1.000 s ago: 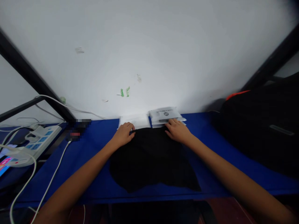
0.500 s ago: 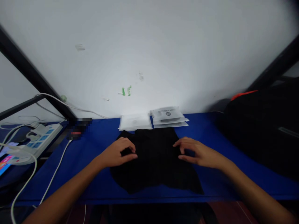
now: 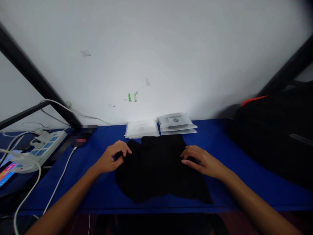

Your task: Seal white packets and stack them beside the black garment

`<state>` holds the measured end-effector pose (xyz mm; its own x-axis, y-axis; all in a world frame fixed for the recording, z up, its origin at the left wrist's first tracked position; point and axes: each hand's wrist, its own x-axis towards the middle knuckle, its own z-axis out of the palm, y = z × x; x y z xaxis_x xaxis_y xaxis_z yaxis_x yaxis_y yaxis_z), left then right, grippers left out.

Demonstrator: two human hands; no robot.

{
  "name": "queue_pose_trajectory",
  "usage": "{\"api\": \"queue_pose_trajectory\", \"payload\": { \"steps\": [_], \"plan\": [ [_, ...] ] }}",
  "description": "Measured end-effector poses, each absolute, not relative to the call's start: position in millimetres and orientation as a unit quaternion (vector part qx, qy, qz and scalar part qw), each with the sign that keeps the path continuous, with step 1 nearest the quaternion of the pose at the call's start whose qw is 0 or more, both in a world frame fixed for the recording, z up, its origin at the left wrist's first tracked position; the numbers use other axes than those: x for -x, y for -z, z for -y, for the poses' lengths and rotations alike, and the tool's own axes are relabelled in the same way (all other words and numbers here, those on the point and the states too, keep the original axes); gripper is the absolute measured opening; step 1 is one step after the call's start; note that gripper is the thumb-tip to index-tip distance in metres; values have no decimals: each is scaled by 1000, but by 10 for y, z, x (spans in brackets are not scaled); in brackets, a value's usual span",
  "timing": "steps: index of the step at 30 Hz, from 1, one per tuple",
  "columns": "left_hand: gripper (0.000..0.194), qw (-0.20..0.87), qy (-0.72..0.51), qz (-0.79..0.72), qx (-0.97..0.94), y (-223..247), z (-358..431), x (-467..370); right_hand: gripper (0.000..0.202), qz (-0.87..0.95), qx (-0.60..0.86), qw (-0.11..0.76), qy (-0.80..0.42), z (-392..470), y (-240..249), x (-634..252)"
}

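Observation:
A black cloth lies spread on the blue table, its lower edge near the table's front. My left hand is at the cloth's upper left edge, thumb and fingers apart, with nothing visible between them. Over the upper right edge of the cloth rests my right hand, its fingers bent and the thumb apart from them. Behind the cloth are white packets and, to their right, stacked translucent packets with dark print.
A white power strip with cables stands at the left, beside a lit phone screen. A blurred dark item has a white cable running from it. A large black bag fills the right side.
My left hand has moved left, from over the cloth to its edge. My right hand has shifted slightly left. The cloth's upper left part looks slightly rearranged.

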<state>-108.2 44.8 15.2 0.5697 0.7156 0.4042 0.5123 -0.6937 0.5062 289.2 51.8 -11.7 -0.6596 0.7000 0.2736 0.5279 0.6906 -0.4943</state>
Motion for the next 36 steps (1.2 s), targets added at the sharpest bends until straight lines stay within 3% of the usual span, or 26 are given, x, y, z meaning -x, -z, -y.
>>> {"api": "queue_pose_trajectory", "payload": {
  "steps": [3, 6, 9, 11, 17, 21, 26, 30, 32, 36],
  "plan": [
    [14, 246, -219, -330, -885, -145, -301, 1101, 21, 892, 337, 232, -192, -493, 190, -2904],
    [12, 192, -210, -418, -862, -1, -285, 1150, 19, 892, 337, 235, -188, -473, 238, -2906],
    [38, 131, -207, -501, -830, 141, -329, 1201, 19, 890, 340, 242, -183, -464, 258, -2906],
    [44, 125, -196, -521, -821, 186, -347, 1218, 18, 890, 339, 245, -181, -463, 262, -2908],
    [22, 143, -221, -489, -832, 93, -304, 1239, 15, 888, 337, 261, -175, -460, 261, -2925],
    [23, 229, -206, -563, -767, -1, -357, 1374, 13, 889, 325, 272, -175, -436, 244, -2935],
    [45, 183, -368, -666, -622, -89, -509, 1296, 22, 908, 296, 233, -182, -398, 224, -2904],
    [58, 208, -500, -588, -601, -81, -534, 831, 23, 912, 289, 222, -188, -390, 222, -2880],
    [55, 253, -456, -532, -667, -32, -499, 602, 22, 912, 287, 223, -189, -392, 219, -2878],
    [38, 259, -238, -456, -818, 57, -395, 421, 22, 911, 288, 224, -192, -392, 209, -2883]
  ]
}}
